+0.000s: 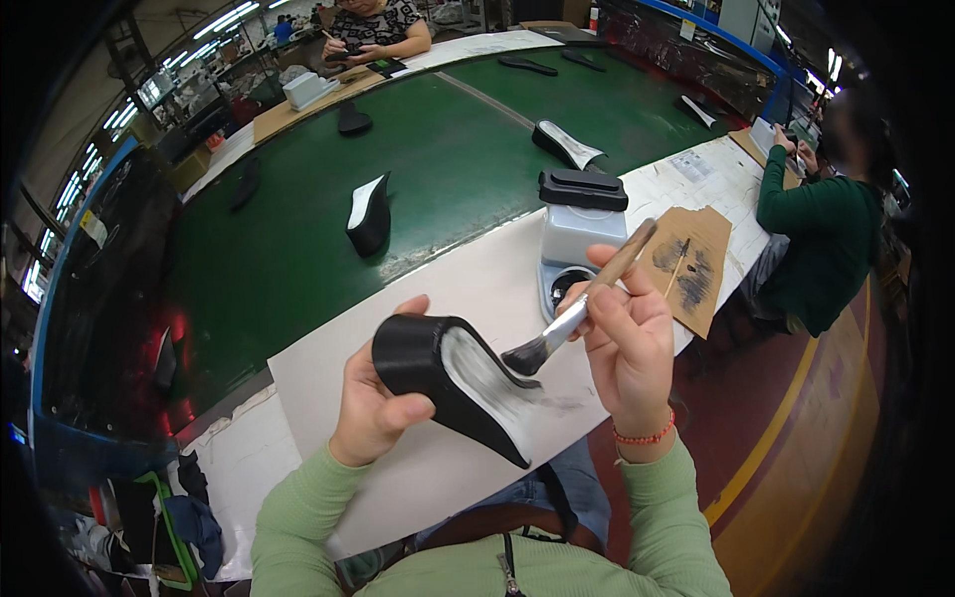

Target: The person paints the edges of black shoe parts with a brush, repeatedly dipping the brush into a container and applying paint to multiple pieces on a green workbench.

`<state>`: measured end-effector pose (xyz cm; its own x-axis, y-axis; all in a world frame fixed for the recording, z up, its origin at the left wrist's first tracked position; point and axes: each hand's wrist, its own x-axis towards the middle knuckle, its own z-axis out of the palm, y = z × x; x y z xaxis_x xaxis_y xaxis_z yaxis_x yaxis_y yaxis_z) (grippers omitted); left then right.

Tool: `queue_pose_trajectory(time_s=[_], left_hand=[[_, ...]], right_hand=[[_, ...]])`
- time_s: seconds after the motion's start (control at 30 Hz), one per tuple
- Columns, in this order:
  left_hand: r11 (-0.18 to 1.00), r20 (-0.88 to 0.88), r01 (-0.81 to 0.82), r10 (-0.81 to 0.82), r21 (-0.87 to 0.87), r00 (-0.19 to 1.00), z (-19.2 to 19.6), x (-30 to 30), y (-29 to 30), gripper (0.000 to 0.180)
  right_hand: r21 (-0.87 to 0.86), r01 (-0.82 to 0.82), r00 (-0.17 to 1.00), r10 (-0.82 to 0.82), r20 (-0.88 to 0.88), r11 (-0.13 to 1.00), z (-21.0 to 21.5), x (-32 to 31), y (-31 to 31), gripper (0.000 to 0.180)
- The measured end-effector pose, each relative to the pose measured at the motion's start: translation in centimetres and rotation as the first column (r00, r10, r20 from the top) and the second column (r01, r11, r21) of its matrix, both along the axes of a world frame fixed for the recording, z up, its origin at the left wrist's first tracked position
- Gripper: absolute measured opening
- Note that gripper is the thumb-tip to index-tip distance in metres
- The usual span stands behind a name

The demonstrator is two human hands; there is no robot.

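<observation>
My left hand (366, 406) grips a black wedge shoe sole (410, 366) by its thick heel end, tilted so its whitish, grey-streaked upper face shows. In my right hand (637, 348) is a wooden-handled brush (569, 320) with a metal collar. Its dark bristles are right by the edge of the sole's white face; whether they touch it I cannot tell. Just beyond my right hand stands a pale plastic dispenser (582, 234) with a small well of black liquid (563, 289) at its front and a black oblong piece on top.
Under my hands lies a white sheet (328, 378). Beyond it, a green conveyor belt (288, 269) carries several soles, including a white-faced one (369, 214). Stained cardboard (704, 249) lies at right. A co-worker in green (821, 229) sits at right, another person (383, 35) across the belt.
</observation>
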<state>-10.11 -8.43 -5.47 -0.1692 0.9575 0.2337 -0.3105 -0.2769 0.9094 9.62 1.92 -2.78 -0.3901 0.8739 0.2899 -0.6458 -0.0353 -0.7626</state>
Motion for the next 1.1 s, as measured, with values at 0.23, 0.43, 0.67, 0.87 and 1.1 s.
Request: queue_pose_trajectory(time_s=[0.23, 0.43, 0.67, 0.87, 1.1], left_hand=[[0.972, -0.054, 0.145, -0.137, 0.184, 0.989, 1.9, 0.9, -0.3, 0.086], [0.958, -0.130, 0.080, -0.045, 0.277, 0.990, 2.2, 1.0, -0.5, 0.084], [0.942, -0.220, -0.047, 0.126, 0.333, 0.967, 2.6, 1.2, -0.9, 0.082], [0.918, -0.306, -0.117, 0.244, 0.380, 0.920, 2.9, 1.1, -1.1, 0.079], [0.909, -0.362, -0.135, 0.288, 0.393, 0.886, 3.4, 0.8, -1.3, 0.078]], right_hand=[[0.189, 0.030, 0.999, -0.026, -0.024, 0.982, 3.5, -1.5, -2.5, 0.043], [0.432, 0.380, 0.924, -0.319, -0.208, 0.818, 3.3, -1.7, -4.0, 0.048], [0.446, 0.374, 0.925, -0.296, -0.237, 0.813, 3.2, -2.0, -4.5, 0.049], [0.434, 0.356, 0.928, -0.261, -0.264, 0.827, 3.1, -2.2, -4.5, 0.048], [0.479, 0.318, 0.945, -0.229, -0.235, 0.818, 3.2, -1.9, -4.4, 0.048]])
